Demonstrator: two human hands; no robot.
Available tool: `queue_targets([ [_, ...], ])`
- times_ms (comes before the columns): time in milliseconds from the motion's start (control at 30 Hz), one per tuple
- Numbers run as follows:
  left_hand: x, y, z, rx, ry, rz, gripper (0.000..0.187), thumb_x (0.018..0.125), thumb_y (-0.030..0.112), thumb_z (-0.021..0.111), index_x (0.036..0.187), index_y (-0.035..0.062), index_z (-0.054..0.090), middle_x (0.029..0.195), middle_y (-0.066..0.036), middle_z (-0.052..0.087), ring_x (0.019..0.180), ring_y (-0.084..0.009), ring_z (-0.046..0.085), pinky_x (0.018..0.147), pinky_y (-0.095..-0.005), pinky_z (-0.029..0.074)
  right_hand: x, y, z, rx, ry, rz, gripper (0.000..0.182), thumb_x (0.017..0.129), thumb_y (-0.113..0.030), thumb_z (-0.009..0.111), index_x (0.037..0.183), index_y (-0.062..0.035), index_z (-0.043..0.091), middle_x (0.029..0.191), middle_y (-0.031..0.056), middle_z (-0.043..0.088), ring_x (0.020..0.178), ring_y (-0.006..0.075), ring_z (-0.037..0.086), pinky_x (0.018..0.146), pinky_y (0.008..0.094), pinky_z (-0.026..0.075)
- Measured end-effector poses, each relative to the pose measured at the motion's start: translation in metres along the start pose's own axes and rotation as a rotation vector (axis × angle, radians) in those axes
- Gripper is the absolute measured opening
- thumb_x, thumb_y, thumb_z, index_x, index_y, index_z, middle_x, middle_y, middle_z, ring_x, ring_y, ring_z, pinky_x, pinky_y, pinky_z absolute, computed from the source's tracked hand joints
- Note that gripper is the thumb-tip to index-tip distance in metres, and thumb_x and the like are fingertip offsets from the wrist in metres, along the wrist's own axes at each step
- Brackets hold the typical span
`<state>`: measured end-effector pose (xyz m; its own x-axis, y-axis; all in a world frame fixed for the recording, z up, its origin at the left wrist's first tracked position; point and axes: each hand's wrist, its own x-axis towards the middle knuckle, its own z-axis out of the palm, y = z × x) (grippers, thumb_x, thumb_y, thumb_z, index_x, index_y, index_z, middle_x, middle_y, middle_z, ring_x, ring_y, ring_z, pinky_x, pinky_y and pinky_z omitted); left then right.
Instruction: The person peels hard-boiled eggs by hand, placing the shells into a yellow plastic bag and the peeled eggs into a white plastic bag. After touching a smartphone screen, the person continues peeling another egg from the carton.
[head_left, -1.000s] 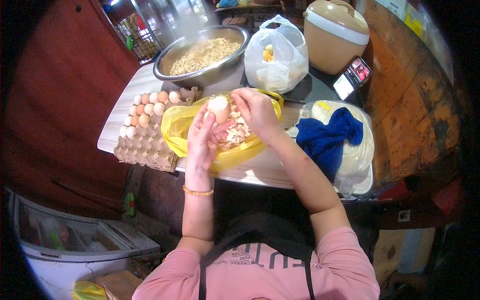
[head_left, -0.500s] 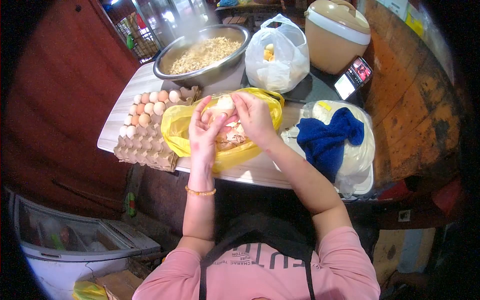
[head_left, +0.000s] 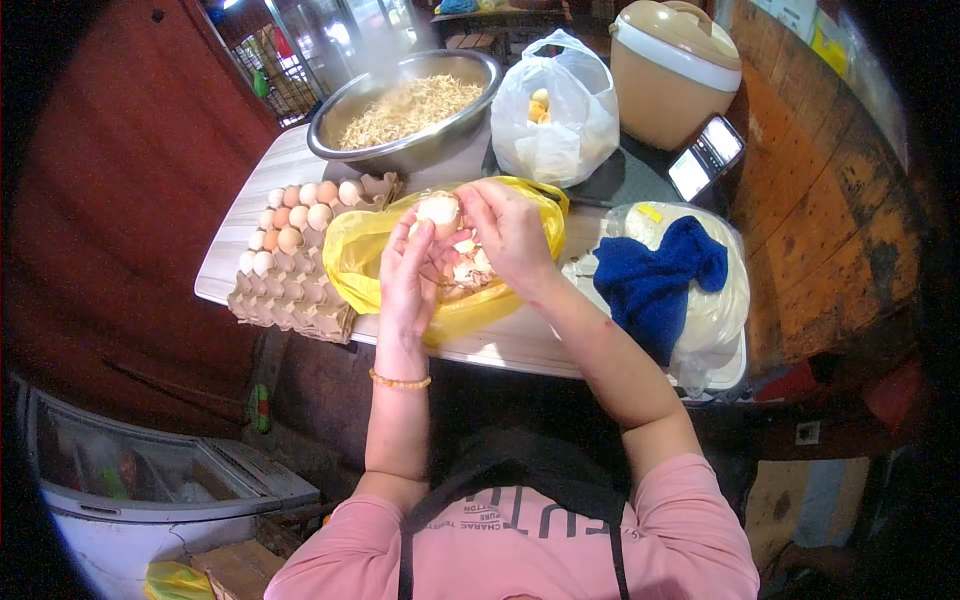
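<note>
A pale, partly peeled egg (head_left: 437, 210) rests in the fingers of my left hand (head_left: 408, 262), which is closed around it. My right hand (head_left: 508, 232) is at the egg's right side, its thumb and fingertips pinched together; whatever lies between them is too small to make out. Both hands are above an open yellow plastic bag (head_left: 358, 262). Broken eggshells (head_left: 470, 272) lie inside the bag, partly covered by my hands. To the left, a cardboard egg tray (head_left: 292, 300) holds several white and brown eggs (head_left: 289, 239) in its far part.
Behind the bag stand a steel bowl (head_left: 480, 85) of steaming shredded food, a white plastic bag (head_left: 555, 135) with peeled eggs showing and a beige lidded container (head_left: 672, 90). A propped phone (head_left: 706, 157) and a blue towel (head_left: 655, 285) on a filled clear bag are at right.
The egg has shifted slightly left and turned in my left hand, with more of its pale side showing. My right fingertips have come a little apart from it.
</note>
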<state>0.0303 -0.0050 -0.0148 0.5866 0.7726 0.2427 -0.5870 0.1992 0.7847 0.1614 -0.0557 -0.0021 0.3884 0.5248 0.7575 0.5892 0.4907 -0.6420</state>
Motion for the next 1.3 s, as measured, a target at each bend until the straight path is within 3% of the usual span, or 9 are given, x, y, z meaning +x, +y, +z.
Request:
queue_targets([
  [33, 0.000, 0.000, 0.000, 0.001, 0.023, -0.001, 0.045, 0.094, 0.016, 0.056, 0.131, -0.0004, 0.035, 0.113, -0.017, 0.061, 0.094, -0.0257, 0.066, 0.073, -0.0269, 0.053, 0.000, 0.001, 0.001, 0.046, 0.005, -0.044, 0.017, 0.091, -0.011, 0.055, 0.095, 0.0038, 0.063, 0.082, 0.0166, 0.063, 0.073, 0.0270, 0.061, 0.065, 0.0355, 0.046],
  [167, 0.001, -0.001, -0.004, 0.031, -0.006, 0.001, 0.044, 0.094, 0.016, 0.056, 0.130, -0.0008, 0.037, 0.112, -0.016, 0.061, 0.092, -0.0235, 0.066, 0.072, -0.0260, 0.053, 0.002, -0.001, -0.003, 0.119, -0.104, 0.020, 0.018, 0.091, -0.011, 0.056, 0.099, 0.0038, 0.064, 0.083, 0.0142, 0.064, 0.074, 0.0239, 0.061, 0.066, 0.0332, 0.046],
  [233, 0.000, 0.001, -0.004, 0.047, -0.039, -0.005, 0.045, 0.094, 0.017, 0.056, 0.130, -0.0018, 0.038, 0.111, -0.015, 0.061, 0.092, -0.0218, 0.066, 0.071, -0.0247, 0.052, 0.004, 0.004, -0.004, 0.196, -0.143, 0.056, 0.016, 0.089, -0.012, 0.058, 0.093, 0.0026, 0.064, 0.082, 0.0176, 0.061, 0.075, 0.0325, 0.061, 0.066, 0.0366, 0.048],
  [533, -0.001, 0.006, -0.002, -0.002, -0.093, -0.041, 0.050, 0.090, 0.013, 0.058, 0.132, -0.0028, 0.037, 0.112, -0.014, 0.061, 0.089, -0.0214, 0.065, 0.073, -0.0258, 0.050, 0.000, 0.001, -0.002, -0.166, 0.018, -0.217, 0.009, 0.088, -0.008, 0.056, 0.085, 0.0003, 0.056, 0.078, 0.0181, 0.058, 0.074, 0.0379, 0.058, 0.064, 0.0441, 0.046],
  [767, -0.001, 0.003, -0.005, 0.071, -0.112, -0.033, 0.055, 0.088, 0.021, 0.047, 0.136, -0.0038, 0.035, 0.120, -0.017, 0.057, 0.086, -0.0207, 0.063, 0.075, -0.0262, 0.049, 0.002, 0.007, -0.006, -0.127, -0.013, -0.096, 0.007, 0.088, -0.005, 0.056, 0.088, 0.0018, 0.057, 0.079, 0.0179, 0.059, 0.074, 0.0360, 0.060, 0.064, 0.0396, 0.047],
  [867, 0.002, 0.004, -0.010, -0.058, -0.150, -0.039, 0.052, 0.089, 0.023, 0.049, 0.133, -0.0035, 0.037, 0.118, -0.019, 0.058, 0.089, -0.0225, 0.064, 0.075, -0.0270, 0.049, 0.005, 0.015, -0.008, -0.171, 0.045, -0.117, 0.010, 0.088, -0.009, 0.057, 0.082, -0.0009, 0.054, 0.078, 0.0168, 0.057, 0.071, 0.0385, 0.057, 0.062, 0.0439, 0.046],
  [967, 0.004, 0.009, -0.010, -0.278, -0.292, -0.091, 0.049, 0.091, 0.025, 0.046, 0.131, -0.0030, 0.040, 0.124, -0.022, 0.055, 0.093, -0.0249, 0.064, 0.080, -0.0291, 0.050, 0.006, 0.020, -0.012, -0.321, -0.032, -0.089, 0.011, 0.087, -0.012, 0.059, 0.088, -0.0012, 0.058, 0.084, 0.0148, 0.060, 0.076, 0.0349, 0.059, 0.066, 0.0413, 0.048],
  [1133, 0.009, 0.015, 0.010, -0.121, -0.017, -0.026, 0.038, 0.099, 0.025, 0.041, 0.127, 0.0001, 0.046, 0.130, -0.019, 0.052, 0.106, -0.0244, 0.060, 0.091, -0.0309, 0.048, 0.006, 0.011, -0.007, -0.317, 0.011, -0.324, 0.027, 0.083, -0.017, 0.063, 0.105, -0.0012, 0.062, 0.099, 0.0138, 0.060, 0.094, 0.0303, 0.057, 0.081, 0.0407, 0.047],
  [1300, 0.010, 0.009, 0.021, 0.088, 0.059, 0.003, 0.043, 0.098, 0.031, 0.047, 0.127, -0.0001, 0.047, 0.124, -0.013, 0.057, 0.111, -0.0244, 0.058, 0.094, -0.0345, 0.047, 0.001, -0.002, -0.008, -0.209, -0.020, -0.220, 0.031, 0.080, -0.016, 0.066, 0.107, 0.0000, 0.062, 0.099, 0.0148, 0.059, 0.095, 0.0318, 0.057, 0.082, 0.0410, 0.046],
])
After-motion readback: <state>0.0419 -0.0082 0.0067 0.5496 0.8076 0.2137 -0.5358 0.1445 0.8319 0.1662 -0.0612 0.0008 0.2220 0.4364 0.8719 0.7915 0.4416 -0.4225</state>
